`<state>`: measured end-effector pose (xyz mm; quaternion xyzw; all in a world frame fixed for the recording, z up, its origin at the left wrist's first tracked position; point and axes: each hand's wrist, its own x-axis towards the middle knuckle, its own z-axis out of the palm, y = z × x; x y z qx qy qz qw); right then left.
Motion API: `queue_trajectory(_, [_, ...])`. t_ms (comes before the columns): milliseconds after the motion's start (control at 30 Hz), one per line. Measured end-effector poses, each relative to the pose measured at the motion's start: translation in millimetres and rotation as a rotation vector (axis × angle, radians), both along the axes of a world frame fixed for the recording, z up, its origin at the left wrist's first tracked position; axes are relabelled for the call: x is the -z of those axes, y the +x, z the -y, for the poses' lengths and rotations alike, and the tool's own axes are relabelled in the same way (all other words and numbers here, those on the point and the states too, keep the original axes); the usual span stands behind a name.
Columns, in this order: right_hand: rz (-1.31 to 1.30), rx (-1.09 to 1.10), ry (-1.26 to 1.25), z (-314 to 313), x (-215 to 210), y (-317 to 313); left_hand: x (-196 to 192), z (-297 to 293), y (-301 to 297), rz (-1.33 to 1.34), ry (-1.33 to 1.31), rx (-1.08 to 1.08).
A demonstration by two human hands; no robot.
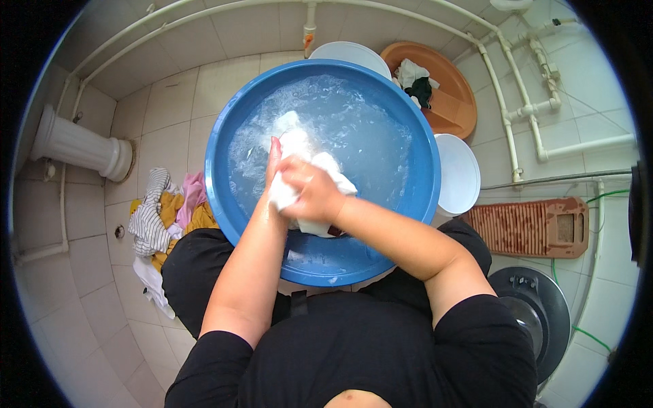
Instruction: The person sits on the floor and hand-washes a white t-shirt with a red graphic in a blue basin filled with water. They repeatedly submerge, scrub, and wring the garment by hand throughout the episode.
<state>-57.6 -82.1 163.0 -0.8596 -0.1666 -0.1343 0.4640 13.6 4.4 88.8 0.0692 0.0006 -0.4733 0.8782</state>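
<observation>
A big round blue basin (425,153) of cloudy, sudsy water stands between my knees. Over its near half, both hands are on a wet white cloth (299,139), which trails forward into the water and back toward the near rim. My left hand (273,166) is held upright along the cloth's left side, thumb up, its fingers mostly hidden behind the fabric. Curled over the cloth from the right, my right hand (313,189) grips a bunched part of it against the left. A small dark patch shows under the cloth by the near rim.
Piled clothes (170,217) lie on the tiles at the left. Beyond the basin are an orange-brown tub (452,102) holding some clothes and a white round lid (350,54). A white bowl (457,173), brown washboard (524,228) and dark round lid (537,313) are at right. Pipes line the walls.
</observation>
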Motion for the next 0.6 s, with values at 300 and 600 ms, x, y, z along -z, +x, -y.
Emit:
queue_trajectory(300, [-0.193,0.633,-0.069,49,35,48,-36,15,-9,-0.161,0.613,-0.168])
queue_trajectory(600, [-0.834,0.069,-0.030,100,-51,35,-82,15,-19,1.767,1.755,-0.669])
